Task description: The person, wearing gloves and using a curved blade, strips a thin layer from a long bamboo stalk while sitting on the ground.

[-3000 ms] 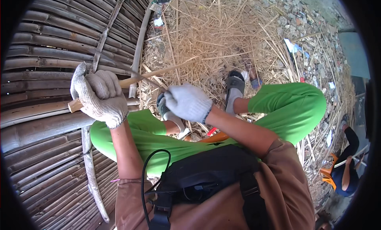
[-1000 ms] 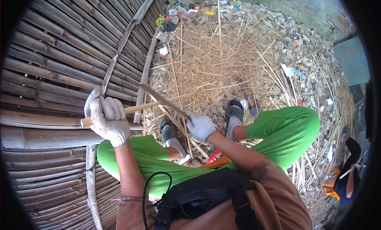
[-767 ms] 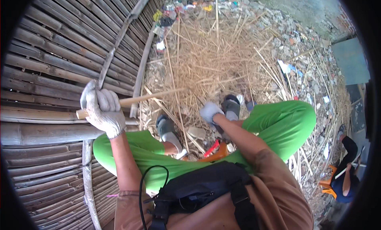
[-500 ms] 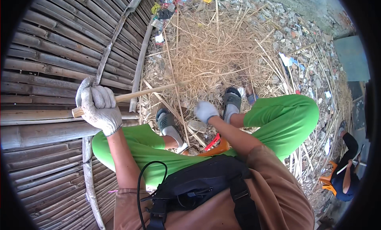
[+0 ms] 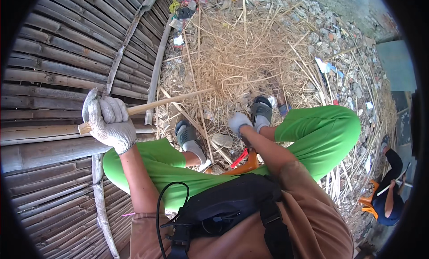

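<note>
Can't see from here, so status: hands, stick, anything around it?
Left hand closed round pale stick near one end. Right hand near right sandal, grip unclear. Stick points out over scattered straw.

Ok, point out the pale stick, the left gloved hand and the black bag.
Pale stick (image 5: 170, 100): head view, on the exposed length of its shaft.
Left gloved hand (image 5: 110, 124): head view, on the middle of the hand.
Black bag (image 5: 230, 197): head view, near the middle of its dark surface.
</note>
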{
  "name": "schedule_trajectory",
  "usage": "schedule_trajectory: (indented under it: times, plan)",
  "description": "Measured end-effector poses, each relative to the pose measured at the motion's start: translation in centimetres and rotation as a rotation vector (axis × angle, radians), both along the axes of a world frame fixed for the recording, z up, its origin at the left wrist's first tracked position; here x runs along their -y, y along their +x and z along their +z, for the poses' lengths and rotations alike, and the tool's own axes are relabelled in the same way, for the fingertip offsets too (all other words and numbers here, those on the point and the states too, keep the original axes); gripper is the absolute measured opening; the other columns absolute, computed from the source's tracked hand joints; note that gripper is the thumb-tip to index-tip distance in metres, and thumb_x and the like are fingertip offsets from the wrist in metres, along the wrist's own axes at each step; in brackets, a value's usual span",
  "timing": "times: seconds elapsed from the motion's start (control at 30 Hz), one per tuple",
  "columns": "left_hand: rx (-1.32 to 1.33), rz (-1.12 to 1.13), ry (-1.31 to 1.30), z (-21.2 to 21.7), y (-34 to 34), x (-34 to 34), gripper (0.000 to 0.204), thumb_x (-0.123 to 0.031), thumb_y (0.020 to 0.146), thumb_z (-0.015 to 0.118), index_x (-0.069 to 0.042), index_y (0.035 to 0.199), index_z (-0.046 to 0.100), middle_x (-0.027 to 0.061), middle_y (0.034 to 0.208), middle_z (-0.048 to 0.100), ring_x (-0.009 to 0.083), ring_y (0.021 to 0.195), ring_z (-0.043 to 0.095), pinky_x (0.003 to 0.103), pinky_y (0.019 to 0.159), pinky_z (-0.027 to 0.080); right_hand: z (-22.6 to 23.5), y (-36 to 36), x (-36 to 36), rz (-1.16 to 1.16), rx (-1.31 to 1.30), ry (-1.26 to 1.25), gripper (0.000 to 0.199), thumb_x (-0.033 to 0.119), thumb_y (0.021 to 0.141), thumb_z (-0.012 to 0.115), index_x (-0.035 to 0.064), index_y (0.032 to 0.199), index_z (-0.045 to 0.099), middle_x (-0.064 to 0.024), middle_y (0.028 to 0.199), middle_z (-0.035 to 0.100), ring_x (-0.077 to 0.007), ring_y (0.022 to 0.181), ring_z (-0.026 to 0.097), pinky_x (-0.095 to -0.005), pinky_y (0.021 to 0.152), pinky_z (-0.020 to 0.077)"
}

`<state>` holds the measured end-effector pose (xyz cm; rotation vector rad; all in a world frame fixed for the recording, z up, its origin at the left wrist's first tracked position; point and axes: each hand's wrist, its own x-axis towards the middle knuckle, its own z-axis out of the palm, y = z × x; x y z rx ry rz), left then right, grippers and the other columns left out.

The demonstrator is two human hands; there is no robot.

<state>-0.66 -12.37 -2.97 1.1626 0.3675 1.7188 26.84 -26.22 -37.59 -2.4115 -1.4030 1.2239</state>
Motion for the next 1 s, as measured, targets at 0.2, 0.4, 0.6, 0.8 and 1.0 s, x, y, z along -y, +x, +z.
schedule_trajectory:
  times: [0.2, 0.4, 0.6, 0.8, 1.0]
  plan:
    - [-0.062, -0.049, -0.008, 1.1, 0.3, 0.2, 0.033, -0.018, 0.106, 0.060, 0.003, 0.131, 0.064, -0.0044, 0.061, 0.032, 0.0092, 0.052, 0.027, 0.029, 0.046, 0.023, 8.9, -2.3, -2.1, -0.016, -0.096, 0.081, 0.045, 0.036, 0.095, 0.056, -0.0017, 0.107, 0.077, -0.0312, 0.109, 0.073, -0.0454, 0.104, 0.073, -0.0508, 0.094, 0.0585]
    - [-0.053, -0.096, 0.060, 0.3, -0.3, 1.1, 0.034, -0.016, 0.102, 0.059, 0.005, 0.128, 0.066, -0.0050, 0.060, 0.030, 0.0100, 0.053, 0.029, 0.029, 0.050, 0.022, 22.6, -9.7, -1.1, 0.177, -0.309, 0.521, 0.041, 0.035, 0.099, 0.052, -0.0001, 0.096, 0.073, -0.0276, 0.098, 0.074, -0.0437, 0.094, 0.073, -0.0549, 0.085, 0.0587]
    - [0.020, -0.047, 0.025, -0.3, 0.1, 0.7, 0.028, -0.014, 0.096, 0.061, 0.003, 0.116, 0.070, -0.0050, 0.056, 0.030, 0.0095, 0.049, 0.027, 0.028, 0.047, 0.025, 10.2, -4.8, 0.3, 0.077, -0.091, 0.348, 0.040, 0.035, 0.099, 0.052, 0.0018, 0.098, 0.073, -0.0266, 0.096, 0.075, -0.0403, 0.094, 0.074, -0.0562, 0.084, 0.0585]
    - [0.023, -0.018, 0.000, -0.7, -0.3, 0.9, 0.028, -0.011, 0.098, 0.057, 0.004, 0.118, 0.069, -0.0051, 0.058, 0.030, 0.0083, 0.049, 0.025, 0.028, 0.046, 0.022, 20.1, -9.4, -0.8, 0.141, -0.276, 0.494, 0.037, 0.033, 0.099, 0.053, -0.0003, 0.099, 0.069, -0.0299, 0.093, 0.072, -0.0455, 0.089, 0.072, -0.0566, 0.084, 0.0568]
    - [0.030, 0.015, -0.060, 0.1, -0.6, 1.2, 0.025, -0.012, 0.095, 0.061, 0.003, 0.112, 0.071, -0.0060, 0.057, 0.029, 0.0093, 0.050, 0.025, 0.029, 0.048, 0.021, 13.3, -6.5, -0.5, 0.125, -0.125, 0.267, 0.042, 0.036, 0.099, 0.053, 0.0003, 0.106, 0.074, -0.0256, 0.105, 0.076, -0.0426, 0.096, 0.074, -0.0542, 0.088, 0.0591]
